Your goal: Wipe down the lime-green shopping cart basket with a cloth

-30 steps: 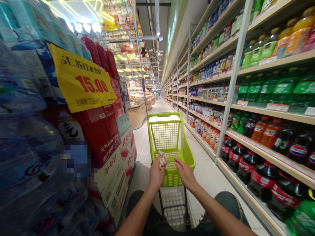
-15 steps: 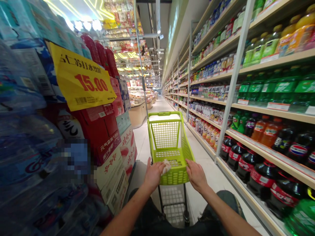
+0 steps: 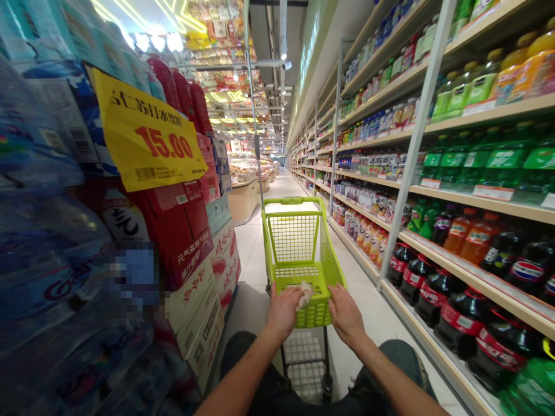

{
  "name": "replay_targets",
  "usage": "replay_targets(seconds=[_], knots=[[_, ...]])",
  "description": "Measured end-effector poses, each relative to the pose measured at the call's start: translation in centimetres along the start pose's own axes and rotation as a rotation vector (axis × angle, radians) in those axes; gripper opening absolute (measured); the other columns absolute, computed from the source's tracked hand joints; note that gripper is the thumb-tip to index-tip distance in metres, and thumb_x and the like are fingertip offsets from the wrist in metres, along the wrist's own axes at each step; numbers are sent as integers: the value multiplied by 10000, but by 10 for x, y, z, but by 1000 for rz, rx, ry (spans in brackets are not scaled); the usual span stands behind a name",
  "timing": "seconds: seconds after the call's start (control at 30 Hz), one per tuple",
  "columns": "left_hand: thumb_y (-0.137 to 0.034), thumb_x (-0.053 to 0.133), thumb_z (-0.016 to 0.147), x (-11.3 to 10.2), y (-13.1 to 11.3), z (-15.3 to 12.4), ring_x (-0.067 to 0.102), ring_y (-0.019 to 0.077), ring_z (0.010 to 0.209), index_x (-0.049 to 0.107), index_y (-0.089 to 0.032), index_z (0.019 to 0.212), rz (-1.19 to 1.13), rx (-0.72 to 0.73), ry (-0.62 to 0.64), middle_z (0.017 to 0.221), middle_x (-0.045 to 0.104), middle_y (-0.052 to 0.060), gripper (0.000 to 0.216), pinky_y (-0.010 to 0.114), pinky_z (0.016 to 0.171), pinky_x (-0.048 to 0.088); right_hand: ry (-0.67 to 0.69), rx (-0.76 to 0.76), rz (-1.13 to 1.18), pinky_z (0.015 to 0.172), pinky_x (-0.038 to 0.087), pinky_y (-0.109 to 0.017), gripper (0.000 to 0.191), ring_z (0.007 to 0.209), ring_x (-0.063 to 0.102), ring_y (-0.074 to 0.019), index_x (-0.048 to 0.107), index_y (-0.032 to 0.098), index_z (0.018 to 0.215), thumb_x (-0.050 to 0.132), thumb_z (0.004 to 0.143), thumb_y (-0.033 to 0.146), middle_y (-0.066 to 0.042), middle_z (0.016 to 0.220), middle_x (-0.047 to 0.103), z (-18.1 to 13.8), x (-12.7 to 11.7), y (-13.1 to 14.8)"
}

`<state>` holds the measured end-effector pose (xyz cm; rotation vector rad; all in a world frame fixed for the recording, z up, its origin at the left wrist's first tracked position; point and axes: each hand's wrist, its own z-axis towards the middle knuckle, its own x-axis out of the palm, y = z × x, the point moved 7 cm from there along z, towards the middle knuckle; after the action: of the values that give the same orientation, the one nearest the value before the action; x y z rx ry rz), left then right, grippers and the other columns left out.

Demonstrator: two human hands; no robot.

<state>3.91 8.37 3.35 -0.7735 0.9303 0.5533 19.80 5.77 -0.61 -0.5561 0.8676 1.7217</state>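
Note:
A lime-green shopping cart (image 3: 333, 254) stands directly in front of my knees, its basket holding no goods that I can see. My left hand (image 3: 284, 311) is closed on a crumpled, whitish cloth (image 3: 305, 293) at the basket's near edge. The cloth lies against the green plastic there. On the right near corner of the basket, my right hand (image 3: 346, 312) has its fingers curled over the rim, with the thumb side toward the cart.
Shelves of bottled drinks (image 3: 472, 237) line the right side. Stacked drink cartons (image 3: 186, 254) and wrapped water bottles (image 3: 56, 277) rise close on the left, under a yellow price sign (image 3: 151, 138). A tiled aisle (image 3: 284, 184) runs ahead past display counters (image 3: 240, 199).
My left hand has slid the cloth a little to the right along the basket's near edge. My right hand stays on the rim at the corner.

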Motion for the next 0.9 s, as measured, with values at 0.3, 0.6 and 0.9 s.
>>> replay_targets(seconds=[0.3,0.6,0.9], knots=[[-167,357,842,23,-42,13,500,177,1085,559,-268,1052,-19,58,76,1167,580,25,308,519,1058,52,-15,25,0,960,384,-414,388,1166,425,-241,537,98,1128,343,797,156,-108,1134,578,-2,5,-2],[-131,352,832,-38,40,-6,512,168,1069,600,-259,998,178,-20,15,1158,586,18,325,507,1064,-4,-3,-25,75,988,370,-415,396,1178,425,-219,569,128,1096,351,765,110,-93,1142,581,-3,5,-4],[-81,457,676,-3,-8,0,500,189,1059,563,-231,1035,-37,69,95,1117,601,29,403,466,1043,161,-36,-29,23,972,382,-426,400,1197,400,-229,568,141,1095,360,755,105,-91,1132,578,-5,7,0]])
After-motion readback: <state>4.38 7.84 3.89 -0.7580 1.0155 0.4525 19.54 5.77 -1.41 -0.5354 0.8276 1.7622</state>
